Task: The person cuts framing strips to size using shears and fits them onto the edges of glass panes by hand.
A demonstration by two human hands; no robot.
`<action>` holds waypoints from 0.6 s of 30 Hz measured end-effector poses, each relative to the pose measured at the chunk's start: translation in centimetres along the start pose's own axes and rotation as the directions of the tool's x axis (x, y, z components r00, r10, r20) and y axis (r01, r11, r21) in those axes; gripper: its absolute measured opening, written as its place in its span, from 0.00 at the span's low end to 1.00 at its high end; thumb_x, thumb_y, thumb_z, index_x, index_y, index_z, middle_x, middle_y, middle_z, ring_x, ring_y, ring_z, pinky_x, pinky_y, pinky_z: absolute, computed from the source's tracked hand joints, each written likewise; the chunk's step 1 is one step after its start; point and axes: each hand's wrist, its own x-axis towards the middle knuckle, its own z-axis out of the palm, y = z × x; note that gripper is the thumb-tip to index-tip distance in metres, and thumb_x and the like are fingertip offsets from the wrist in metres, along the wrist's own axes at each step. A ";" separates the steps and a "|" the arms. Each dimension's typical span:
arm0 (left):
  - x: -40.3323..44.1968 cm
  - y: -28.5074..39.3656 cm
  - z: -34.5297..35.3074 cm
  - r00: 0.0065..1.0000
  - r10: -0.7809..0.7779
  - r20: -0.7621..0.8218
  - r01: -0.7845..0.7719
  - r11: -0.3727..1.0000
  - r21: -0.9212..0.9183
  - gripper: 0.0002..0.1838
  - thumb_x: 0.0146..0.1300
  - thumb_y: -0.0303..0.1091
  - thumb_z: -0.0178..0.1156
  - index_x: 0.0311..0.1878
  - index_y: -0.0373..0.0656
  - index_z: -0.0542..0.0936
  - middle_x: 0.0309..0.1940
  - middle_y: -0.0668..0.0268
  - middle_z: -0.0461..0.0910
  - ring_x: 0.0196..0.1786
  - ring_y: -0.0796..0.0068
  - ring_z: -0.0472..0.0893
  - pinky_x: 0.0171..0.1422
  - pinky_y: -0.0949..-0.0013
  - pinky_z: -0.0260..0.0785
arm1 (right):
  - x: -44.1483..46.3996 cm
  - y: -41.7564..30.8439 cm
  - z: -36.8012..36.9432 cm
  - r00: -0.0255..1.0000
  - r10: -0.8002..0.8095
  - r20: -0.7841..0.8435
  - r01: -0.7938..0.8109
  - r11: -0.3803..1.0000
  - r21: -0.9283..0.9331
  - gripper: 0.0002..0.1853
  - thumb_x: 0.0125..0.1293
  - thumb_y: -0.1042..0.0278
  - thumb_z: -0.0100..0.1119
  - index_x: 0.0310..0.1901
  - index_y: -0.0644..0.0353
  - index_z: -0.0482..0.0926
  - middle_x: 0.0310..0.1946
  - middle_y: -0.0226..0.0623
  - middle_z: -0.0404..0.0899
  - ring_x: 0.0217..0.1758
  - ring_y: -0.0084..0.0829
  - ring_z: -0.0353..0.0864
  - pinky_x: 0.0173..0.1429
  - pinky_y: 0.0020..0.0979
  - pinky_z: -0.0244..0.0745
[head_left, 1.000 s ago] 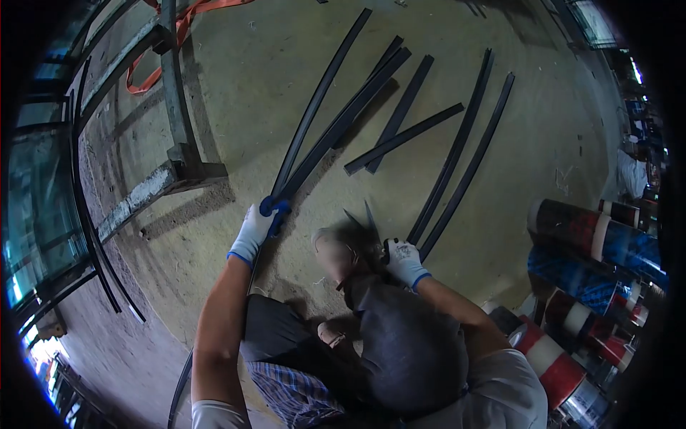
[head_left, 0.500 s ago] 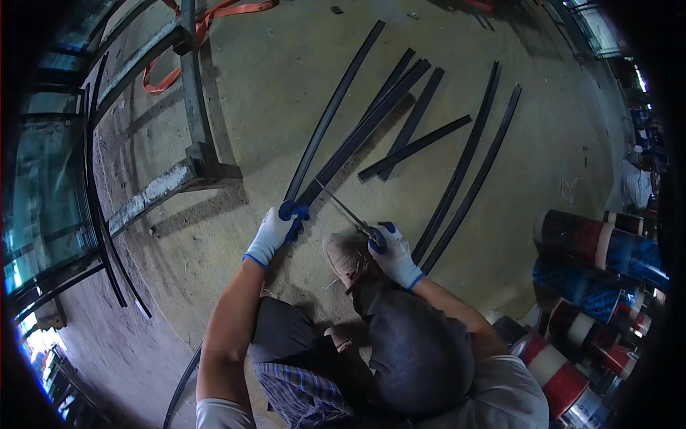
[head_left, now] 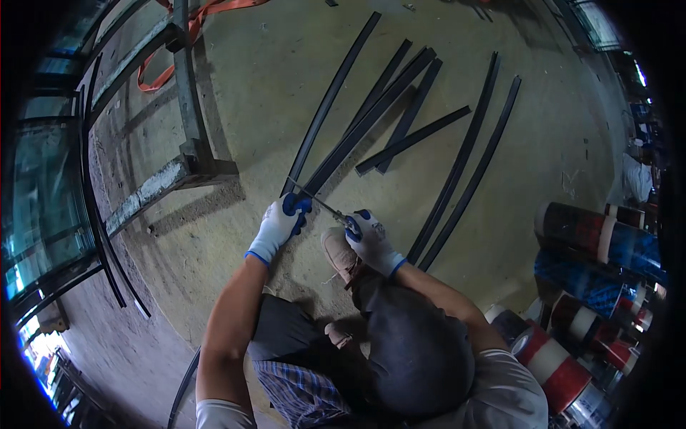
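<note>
My left hand (head_left: 275, 225), in a white glove with a blue palm, is closed round the near end of a long black strip (head_left: 364, 121) that slopes up and away over the floor. Another black strip (head_left: 332, 96) runs just left of it, its near end by the same hand. My right hand (head_left: 371, 239), gloved alike, grips a hand saw (head_left: 321, 204) with a long, thin blade. The blade lies across the strips just beyond my left fingers; whether it touches them I cannot tell. Its handle is mostly hidden in the glove.
More black strips (head_left: 414, 139) lie on the concrete floor (head_left: 529, 214), two of them long (head_left: 475, 171). At left stands a metal frame (head_left: 189, 107) with an orange strap (head_left: 157, 82) near it, beside glass panels (head_left: 46, 193). Wrapped rolls (head_left: 572, 232) are piled at right.
My right hand has moved left and slightly up, carrying the saw, so its blade now crosses the strips nearer my left hand. The view has shifted slightly.
</note>
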 end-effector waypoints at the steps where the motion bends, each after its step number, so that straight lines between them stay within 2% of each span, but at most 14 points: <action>1: -0.2 0.2 0.1 1.000 0.007 -0.005 -0.007 1.000 -0.023 0.08 0.64 0.31 0.57 0.43 0.40 0.79 0.25 0.64 0.82 0.22 0.73 0.81 0.26 0.68 0.72 | 0.1 0.3 0.6 1.000 -0.005 0.010 0.006 1.000 -0.031 0.08 0.56 0.73 0.60 0.38 0.60 0.76 0.35 0.46 0.75 0.39 0.49 0.76 0.40 0.42 0.72; 4: -0.8 1.5 0.4 0.999 -0.035 -0.003 0.035 0.999 0.029 0.08 0.64 0.32 0.58 0.43 0.40 0.78 0.24 0.65 0.81 0.22 0.74 0.80 0.25 0.69 0.71 | 0.1 0.3 0.9 0.996 -0.078 -0.042 0.076 0.996 -0.037 0.09 0.56 0.73 0.60 0.39 0.60 0.76 0.35 0.46 0.75 0.37 0.50 0.76 0.39 0.43 0.72; 7: -0.4 0.5 0.6 1.000 -0.014 0.013 0.014 1.000 0.027 0.08 0.64 0.34 0.58 0.42 0.42 0.79 0.23 0.62 0.81 0.22 0.69 0.81 0.28 0.66 0.72 | 0.0 1.0 1.1 0.997 -0.067 -0.045 0.066 0.997 -0.027 0.10 0.56 0.73 0.60 0.40 0.60 0.76 0.35 0.46 0.75 0.36 0.50 0.77 0.38 0.43 0.72; 10: -0.5 0.2 1.1 0.999 0.024 -0.026 -0.016 0.965 0.262 0.11 0.61 0.41 0.61 0.41 0.45 0.79 0.27 0.57 0.82 0.29 0.57 0.82 0.36 0.58 0.73 | -0.1 1.4 1.7 1.000 0.000 -0.019 0.000 1.000 -0.008 0.10 0.56 0.72 0.61 0.40 0.60 0.76 0.35 0.47 0.75 0.35 0.51 0.77 0.37 0.43 0.72; 11: -0.7 0.6 1.2 0.995 0.088 -0.043 -0.069 0.940 0.333 0.13 0.59 0.44 0.63 0.40 0.46 0.79 0.29 0.55 0.82 0.33 0.52 0.82 0.39 0.55 0.72 | 0.0 1.4 1.4 0.998 0.051 0.038 -0.051 0.999 -0.020 0.10 0.57 0.70 0.60 0.39 0.62 0.75 0.36 0.49 0.76 0.39 0.52 0.76 0.42 0.45 0.73; 12: -1.2 0.4 1.4 0.985 0.165 -0.058 -0.129 0.908 0.397 0.15 0.57 0.48 0.64 0.39 0.47 0.79 0.31 0.53 0.82 0.37 0.48 0.81 0.43 0.51 0.71 | -0.1 0.8 0.9 0.999 0.041 0.005 -0.041 0.999 -0.020 0.13 0.57 0.69 0.61 0.43 0.63 0.74 0.38 0.50 0.76 0.41 0.52 0.77 0.45 0.45 0.74; 13: -1.0 0.1 1.8 0.994 0.070 -0.079 -0.032 0.916 0.401 0.18 0.55 0.51 0.66 0.38 0.48 0.78 0.33 0.54 0.82 0.41 0.46 0.80 0.44 0.49 0.71 | -0.2 0.3 0.3 0.999 0.028 -0.028 -0.028 0.999 -0.023 0.17 0.57 0.68 0.61 0.47 0.63 0.74 0.40 0.50 0.77 0.43 0.52 0.77 0.47 0.45 0.74; 15: -1.8 1.2 2.3 0.977 0.172 -0.127 -0.086 0.861 0.502 0.17 0.54 0.50 0.66 0.38 0.48 0.78 0.32 0.54 0.82 0.39 0.47 0.81 0.43 0.49 0.71 | -0.5 0.3 -0.3 0.966 -0.113 -0.231 0.073 0.982 -0.176 0.25 0.56 0.64 0.63 0.54 0.66 0.71 0.44 0.53 0.78 0.47 0.53 0.78 0.52 0.45 0.74; 17: -2.3 1.9 2.6 0.972 0.195 -0.130 -0.085 0.810 0.580 0.17 0.54 0.49 0.67 0.38 0.48 0.78 0.31 0.53 0.82 0.37 0.48 0.81 0.42 0.49 0.72 | -2.7 3.2 1.2 0.996 0.072 -0.058 -0.073 0.997 -0.011 0.29 0.55 0.61 0.64 0.57 0.63 0.69 0.46 0.54 0.77 0.49 0.54 0.77 0.54 0.46 0.73; 18: -2.1 1.4 3.0 0.965 0.209 -0.160 -0.074 0.798 0.599 0.16 0.54 0.48 0.67 0.38 0.48 0.78 0.28 0.56 0.82 0.34 0.51 0.82 0.40 0.51 0.73 | -2.3 2.7 0.6 0.997 0.072 0.039 -0.073 0.997 0.017 0.31 0.55 0.60 0.65 0.59 0.64 0.69 0.48 0.54 0.77 0.51 0.52 0.77 0.55 0.44 0.73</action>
